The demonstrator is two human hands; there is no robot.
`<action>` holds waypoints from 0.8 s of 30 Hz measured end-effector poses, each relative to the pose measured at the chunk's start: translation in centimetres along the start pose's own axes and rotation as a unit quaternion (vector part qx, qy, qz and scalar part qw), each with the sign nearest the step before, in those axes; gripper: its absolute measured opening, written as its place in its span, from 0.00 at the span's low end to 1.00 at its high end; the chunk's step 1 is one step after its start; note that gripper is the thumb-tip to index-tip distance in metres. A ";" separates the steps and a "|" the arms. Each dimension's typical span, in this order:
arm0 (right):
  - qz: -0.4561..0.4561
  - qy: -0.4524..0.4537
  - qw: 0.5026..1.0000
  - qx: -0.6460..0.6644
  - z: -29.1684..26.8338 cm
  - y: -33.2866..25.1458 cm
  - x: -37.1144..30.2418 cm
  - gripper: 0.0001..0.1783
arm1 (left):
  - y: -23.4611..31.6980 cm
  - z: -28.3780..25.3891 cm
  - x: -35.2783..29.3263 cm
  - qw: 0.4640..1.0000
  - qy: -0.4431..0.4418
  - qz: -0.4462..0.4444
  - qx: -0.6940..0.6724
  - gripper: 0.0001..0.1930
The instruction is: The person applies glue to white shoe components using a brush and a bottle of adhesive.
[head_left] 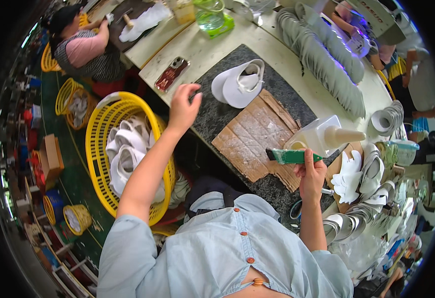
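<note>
My left hand (183,108) is raised over the left edge of a dark speckled slab (205,126), thumb and fingers apart, with nothing visible in it. To its right a white shoe upper (239,83) rests on the slab, not touched by either hand. My right hand (310,175) grips a green-handled brush (297,157), its dark bristles pointing left above a worn piece of cardboard (252,131) with whitish smears. Just beyond that hand is a translucent white bottle (321,133) with a cone-shaped spout, partly hidden by the brush and fingers.
A yellow basket (94,144) of white shoe uppers stands beside my left arm. A phone (172,74) lies near the table's left edge. Long stacks of pale curved pieces (321,64) fill the far right, and scissors (295,209) lie by my right wrist. Other people work around.
</note>
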State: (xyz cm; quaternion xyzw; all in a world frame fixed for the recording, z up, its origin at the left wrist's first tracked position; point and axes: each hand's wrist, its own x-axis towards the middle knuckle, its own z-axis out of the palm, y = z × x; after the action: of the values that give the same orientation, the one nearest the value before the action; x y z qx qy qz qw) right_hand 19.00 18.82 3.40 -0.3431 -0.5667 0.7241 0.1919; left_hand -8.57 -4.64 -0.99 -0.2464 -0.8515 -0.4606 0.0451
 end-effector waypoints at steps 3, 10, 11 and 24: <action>0.004 0.017 1.000 0.008 -0.9 0.1 0.3 0.18 | 0.2 6.4 6.1 0.996 -0.041 0.072 0.023 0.09; 0.054 0.104 0.993 0.024 -2.4 1.1 0.3 0.14 | 1.5 18.0 12.8 0.850 -0.296 0.322 0.295 0.30; 0.068 0.106 0.992 0.023 -2.7 1.5 0.4 0.14 | 1.7 18.2 13.5 0.825 -0.397 0.268 0.299 0.29; 0.047 0.057 0.996 0.058 -2.6 1.0 1.7 0.16 | -3.9 1.6 8.0 0.901 -0.227 -0.343 -0.133 0.21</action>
State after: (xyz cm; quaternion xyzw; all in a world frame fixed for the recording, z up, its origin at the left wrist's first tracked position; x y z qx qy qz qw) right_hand 19.77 21.48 1.66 -0.3980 -0.4957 0.7431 0.2090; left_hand -17.09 -2.11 -2.42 -0.0404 -0.8010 -0.4884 -0.3439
